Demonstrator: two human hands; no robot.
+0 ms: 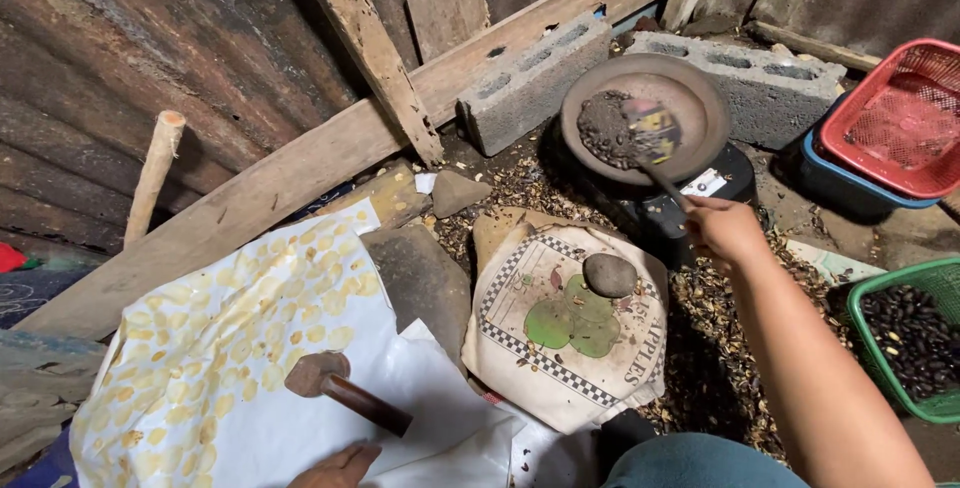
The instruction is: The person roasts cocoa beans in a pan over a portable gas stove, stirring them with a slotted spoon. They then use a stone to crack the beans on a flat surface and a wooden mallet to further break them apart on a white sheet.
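At the near edge the left hand rests half-curled and empty on the white sheet, just short of a dark-handled flat scoop lying beside rows of pale yellow discs, apparently spread out to dry. Farther off, past a stone weighing down a printed sack, the right hand grips a spatula reaching into dark seeds in the round pan on its black burner. Concrete blocks crowd behind it, with baskets close at the right.
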